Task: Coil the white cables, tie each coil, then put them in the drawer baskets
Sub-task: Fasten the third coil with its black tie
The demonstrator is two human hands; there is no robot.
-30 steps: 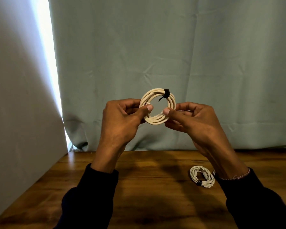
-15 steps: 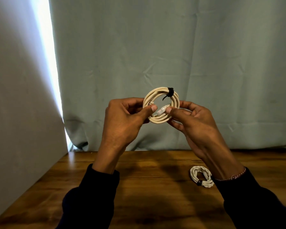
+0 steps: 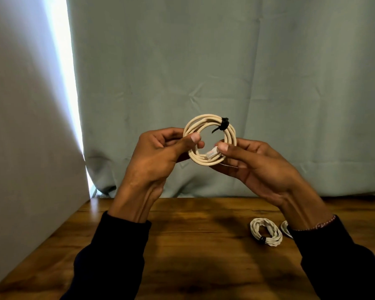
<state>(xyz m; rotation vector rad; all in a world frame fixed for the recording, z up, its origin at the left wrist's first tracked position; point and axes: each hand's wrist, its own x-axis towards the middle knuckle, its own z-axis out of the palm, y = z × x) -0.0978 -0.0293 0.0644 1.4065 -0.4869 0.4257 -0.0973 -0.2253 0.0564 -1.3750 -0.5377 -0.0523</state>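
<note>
A cream-white cable coil [image 3: 204, 121] hangs in the air in front of the curtain, bound at its top right by a black tie [image 3: 223, 124]. My left hand [image 3: 156, 156] pinches the coil's left side between thumb and fingers. My right hand [image 3: 256, 167] pinches the right side, thumb beside the clear plug [image 3: 211, 153] that lies across the lower loops. A smaller tied white coil [image 3: 266, 232] lies on the wooden table [image 3: 193, 245] at the right. Part of another coil [image 3: 285, 229] peeks out behind my right sleeve.
A grey-green curtain [image 3: 225, 72] hangs behind the table's far edge. A pale wall [image 3: 26, 126] runs along the table's left side, with a bright gap of light between wall and curtain. No drawer or basket is in view.
The coil has risen a little and the clear plug has come into sight at its lower right. My right thumb has shifted from the lower loops to the right side, and the hands moved slightly apart.
</note>
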